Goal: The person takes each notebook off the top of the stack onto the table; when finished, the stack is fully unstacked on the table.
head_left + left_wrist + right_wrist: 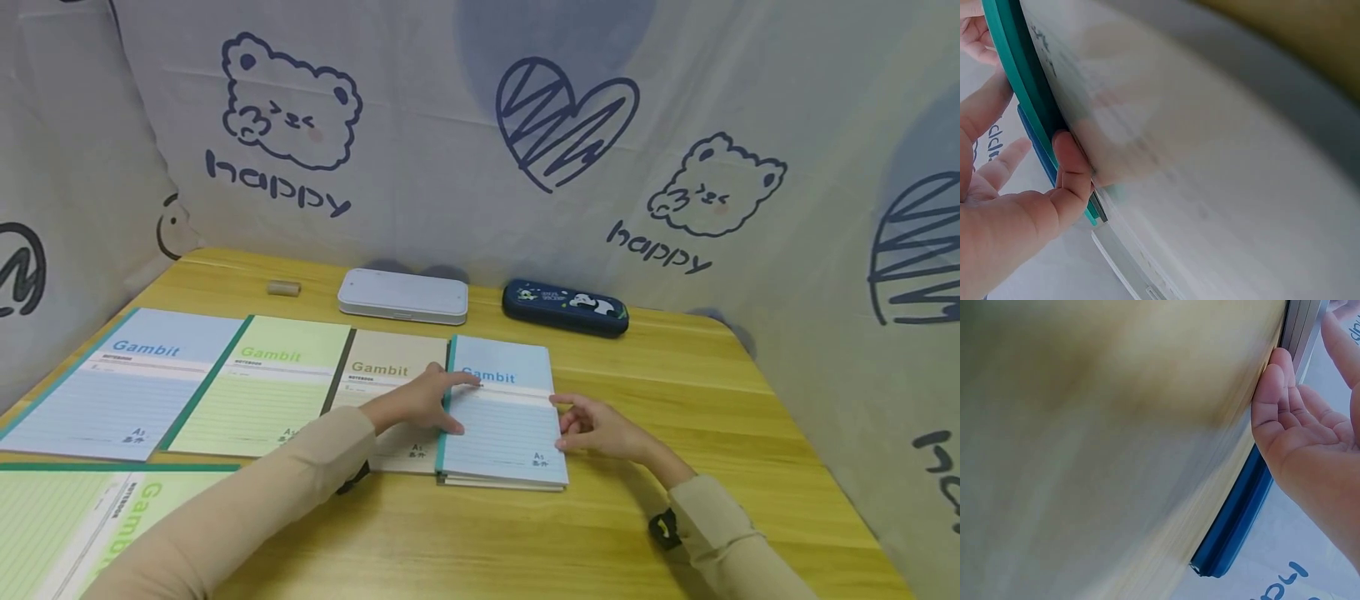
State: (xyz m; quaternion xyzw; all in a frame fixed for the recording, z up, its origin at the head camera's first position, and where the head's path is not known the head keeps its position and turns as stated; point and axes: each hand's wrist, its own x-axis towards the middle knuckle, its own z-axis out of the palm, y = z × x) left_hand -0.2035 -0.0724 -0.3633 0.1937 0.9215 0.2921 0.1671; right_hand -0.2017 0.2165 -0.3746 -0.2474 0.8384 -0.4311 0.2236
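Note:
A blue notebook (498,421) with a teal spine tops a small stack on the wooden table. At the stack's spine side, my left hand (420,400) has its index finger stretched over the cover and its thumb at the edge. The left wrist view shows fingers (1072,162) against the teal spine. My right hand (600,429) touches the opposite edge with fingertips and thumb, its fingers loosely bent. In the right wrist view those fingers (1269,394) meet the page edges. A brown notebook (416,343) lies left of the stack, partly hidden by my left arm.
Left of these lie a green notebook (262,400), a blue notebook (112,400) and, nearer, a sideways green notebook (67,525). Behind stand a white case (403,293), a dark blue panda case (566,308) and a small brownish cylinder (283,288). Printed cloth (420,125) hangs behind the table.

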